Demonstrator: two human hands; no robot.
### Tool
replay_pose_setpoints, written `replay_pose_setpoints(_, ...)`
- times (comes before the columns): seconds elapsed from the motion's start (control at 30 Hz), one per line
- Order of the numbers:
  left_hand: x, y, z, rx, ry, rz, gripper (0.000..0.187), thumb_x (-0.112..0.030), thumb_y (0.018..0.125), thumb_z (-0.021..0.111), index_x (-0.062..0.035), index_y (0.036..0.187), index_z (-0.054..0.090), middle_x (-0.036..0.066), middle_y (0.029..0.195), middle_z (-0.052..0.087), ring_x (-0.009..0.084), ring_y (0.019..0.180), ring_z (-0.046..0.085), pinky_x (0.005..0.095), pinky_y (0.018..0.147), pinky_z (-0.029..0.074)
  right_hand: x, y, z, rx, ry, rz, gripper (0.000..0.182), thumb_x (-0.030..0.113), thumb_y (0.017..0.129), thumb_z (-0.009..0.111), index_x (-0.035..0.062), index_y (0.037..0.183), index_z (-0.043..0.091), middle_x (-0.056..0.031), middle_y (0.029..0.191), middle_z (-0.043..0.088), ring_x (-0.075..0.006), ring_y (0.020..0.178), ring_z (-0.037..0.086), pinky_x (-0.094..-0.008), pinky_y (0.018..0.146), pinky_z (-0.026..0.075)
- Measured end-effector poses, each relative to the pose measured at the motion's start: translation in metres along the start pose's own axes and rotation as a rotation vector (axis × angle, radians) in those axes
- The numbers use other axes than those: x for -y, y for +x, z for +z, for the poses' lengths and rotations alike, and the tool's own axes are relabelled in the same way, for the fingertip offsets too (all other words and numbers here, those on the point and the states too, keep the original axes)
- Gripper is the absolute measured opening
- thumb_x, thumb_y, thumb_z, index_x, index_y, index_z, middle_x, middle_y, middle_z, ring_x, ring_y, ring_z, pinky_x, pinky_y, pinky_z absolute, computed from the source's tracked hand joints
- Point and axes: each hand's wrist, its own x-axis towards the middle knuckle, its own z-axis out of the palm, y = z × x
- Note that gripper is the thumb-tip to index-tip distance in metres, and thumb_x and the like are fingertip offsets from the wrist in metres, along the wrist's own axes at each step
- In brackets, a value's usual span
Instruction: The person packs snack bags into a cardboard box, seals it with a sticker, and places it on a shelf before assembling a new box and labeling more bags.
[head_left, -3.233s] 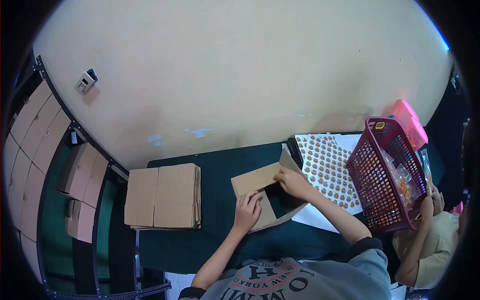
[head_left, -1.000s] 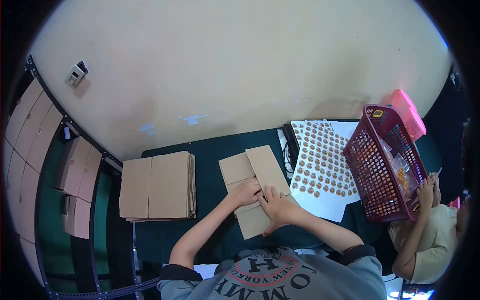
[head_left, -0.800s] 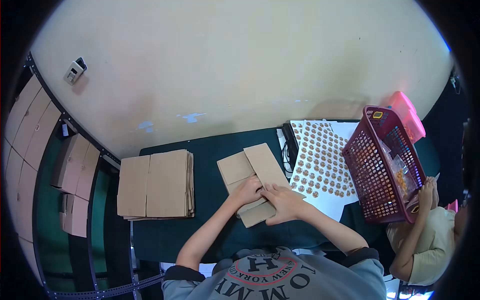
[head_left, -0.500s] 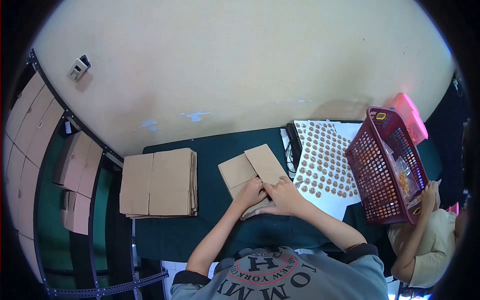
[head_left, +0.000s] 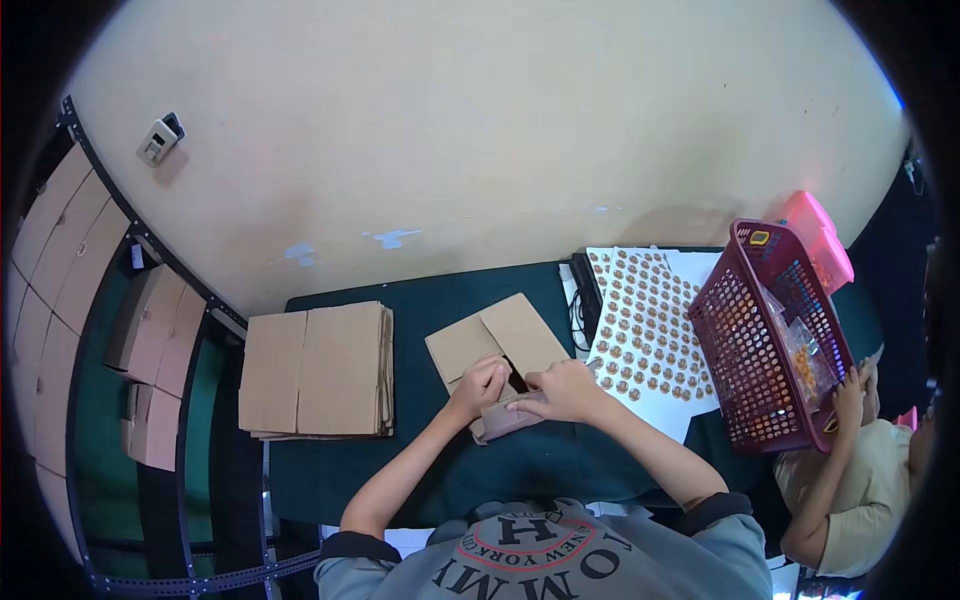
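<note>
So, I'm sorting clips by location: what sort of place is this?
Probably a packing workroom: a cardboard box partly closed on the table, a stack of flat cardboard, and a basket holding plastic bags.

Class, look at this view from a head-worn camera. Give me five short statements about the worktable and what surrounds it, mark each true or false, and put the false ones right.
1. The left hand and the right hand are both touching the cardboard box. True.

2. The stack of flat cardboard lies to the right of the box. False: it lies to the left of it.

3. The sheet printed with rows of round designs lies between the box and the maroon basket. True.

4. The basket is empty. False: there is a clear bag with yellow-orange contents in it.

5. A white fitting is on the wall at the upper left. True.
</note>
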Motion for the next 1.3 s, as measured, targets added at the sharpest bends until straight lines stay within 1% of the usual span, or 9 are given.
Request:
replay_pose_setpoints(0.1, -0.003, -0.009, -0.007, -0.067, -0.068, -0.147, 0.024, -0.006, 0.089, 0.041, 0.0049, 0.069, 0.049, 0.013, 0.072, 0.056, 0.0238, 0.068, 0.055, 0.0333, 0.069, 0.045, 0.002, 0.002, -0.002, 0.063, -0.008, 0.012, 0.056, 0.060, 0.075, 0.054, 0.0062, 0.068, 0.066, -0.0156, 0.055, 0.058, -0.0312, 0.054, 0.060, -0.0386, 0.055, 0.048)
replay_pose_setpoints(0.4, -0.002, -0.027, -0.018, -0.244, -0.302, -0.270, 0.032, -0.009, 0.090, 0.034, 0.0020, 0.062, 0.046, 0.012, 0.067, 0.055, 0.0253, 0.077, 0.062, 0.0334, 0.071, 0.046, -0.007, 0.026, 0.001, 0.309, 0.082, 0.035, 0.053, 0.053, 0.081, 0.049, 0.0044, 0.073, 0.066, -0.0193, 0.064, 0.061, -0.0351, 0.064, 0.061, -0.0426, 0.062, 0.048)
replay_pose_setpoints(0.7, -0.002, -0.037, -0.022, -0.182, -0.322, -0.306, 0.035, -0.014, 0.092, 0.035, 0.0018, 0.063, 0.046, 0.013, 0.067, 0.054, 0.0255, 0.072, 0.060, 0.0349, 0.077, 0.047, -0.015, 0.047, 0.002, 0.629, 0.191, 0.016, 0.056, 0.053, 0.087, 0.041, 0.0040, 0.080, 0.067, -0.0203, 0.072, 0.062, -0.0380, 0.073, 0.061, -0.0445, 0.068, 0.048)
replay_pose_setpoints(0.8, 0.002, -0.030, -0.023, -0.089, -0.173, -0.287, 0.032, -0.012, 0.092, 0.037, 0.0030, 0.065, 0.047, 0.012, 0.066, 0.053, 0.0230, 0.065, 0.056, 0.0340, 0.068, 0.045, -0.019, 0.053, 0.001, 0.723, 0.189, 0.041, 0.058, 0.053, 0.087, 0.041, 0.0013, 0.084, 0.066, -0.0204, 0.077, 0.063, -0.0371, 0.078, 0.061, -0.0432, 0.072, 0.047)
replay_pose_setpoints(0.87, -0.011, -0.015, -0.025, -0.003, -0.153, -0.326, 0.028, -0.010, 0.091, 0.041, 0.0032, 0.068, 0.050, 0.012, 0.067, 0.052, 0.0219, 0.063, 0.052, 0.0343, 0.062, 0.041, -0.023, 0.054, 0.002, 0.729, 0.216, 0.053, 0.057, 0.053, 0.087, 0.041, 0.0018, 0.085, 0.066, -0.0205, 0.078, 0.063, -0.0369, 0.079, 0.061, -0.0430, 0.072, 0.047)
replay_pose_setpoints(1.0, 0.002, -0.021, -0.023, -0.014, -0.147, -0.258, 0.028, -0.010, 0.091, 0.042, 0.0030, 0.068, 0.051, 0.011, 0.067, 0.053, 0.0214, 0.065, 0.053, 0.0333, 0.066, 0.041, -0.020, 0.055, -0.006, 0.752, 0.196, 0.111, 0.055, 0.053, 0.087, 0.041, 0.0044, 0.088, 0.066, -0.0194, 0.081, 0.064, -0.0365, 0.080, 0.061, -0.0423, 0.074, 0.047)
replay_pose_setpoints(1.17, -0.005, -0.027, -0.031, -0.183, -0.156, -0.284, 0.031, -0.010, 0.091, 0.041, 0.0029, 0.064, 0.048, 0.012, 0.069, 0.056, 0.0214, 0.069, 0.054, 0.0324, 0.068, 0.042, -0.018, 0.057, -0.003, 0.772, 0.260, 0.061, 0.051, 0.052, 0.088, 0.040, 0.0084, 0.093, 0.066, -0.0157, 0.082, 0.065, -0.0350, 0.081, 0.061, -0.0419, 0.073, 0.047)
replay_pose_setpoints(1.23, -0.011, -0.031, -0.032, -0.192, -0.173, -0.286, 0.032, -0.009, 0.092, 0.040, 0.0038, 0.063, 0.046, 0.013, 0.070, 0.056, 0.0221, 0.070, 0.056, 0.0310, 0.067, 0.044, -0.016, 0.056, 0.002, 0.734, 0.315, 0.038, 0.056, 0.053, 0.087, 0.042, 0.0025, 0.082, 0.066, -0.0188, 0.077, 0.063, -0.0361, 0.077, 0.061, -0.0426, 0.070, 0.046)
replay_pose_setpoints(1.3, -0.012, -0.036, -0.032, -0.264, -0.086, -0.216, 0.033, -0.008, 0.092, 0.039, 0.0036, 0.062, 0.046, 0.013, 0.069, 0.055, 0.0232, 0.072, 0.058, 0.0307, 0.065, 0.046, -0.016, 0.059, 0.004, 0.755, 0.289, 0.030, 0.055, 0.052, 0.087, 0.042, 0.0018, 0.083, 0.066, -0.0193, 0.078, 0.063, -0.0360, 0.077, 0.061, -0.0426, 0.070, 0.046)
